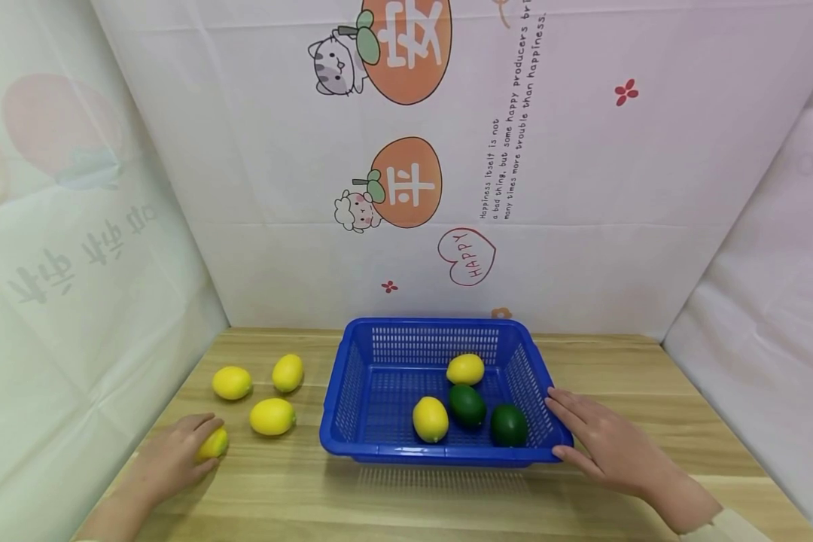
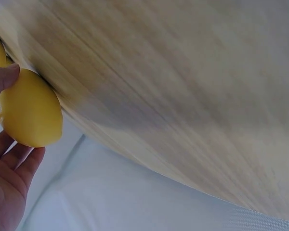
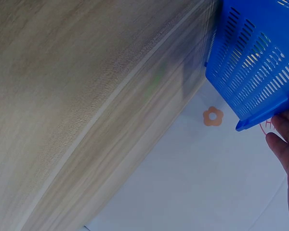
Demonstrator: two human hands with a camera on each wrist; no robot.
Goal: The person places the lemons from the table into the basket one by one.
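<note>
At the left of the head view, my left hand (image 1: pixel 175 461) grips a yellow lemon (image 1: pixel 213 444) with a greenish tip, partly hidden by the fingers. In the left wrist view, the thumb lies on one side of that lemon (image 2: pixel 31 108) and the fingers curl under the other. My right hand (image 1: pixel 619 444) rests with extended fingers along the right rim of a blue plastic basket (image 1: pixel 440 454), thumb by its front corner. Inside are two lemons (image 1: pixel 430 419) (image 1: pixel 465 369) and two dark green oval fruits (image 1: pixel 467 405) (image 1: pixel 509 425).
Three more lemons (image 1: pixel 232 382) (image 1: pixel 287 373) (image 1: pixel 272 417) lie on the wooden table (image 1: pixel 271 497) between my left hand and the basket. A white printed cloth (image 1: pixel 555 263) stands as a wall behind the table, with further white cloth on both sides.
</note>
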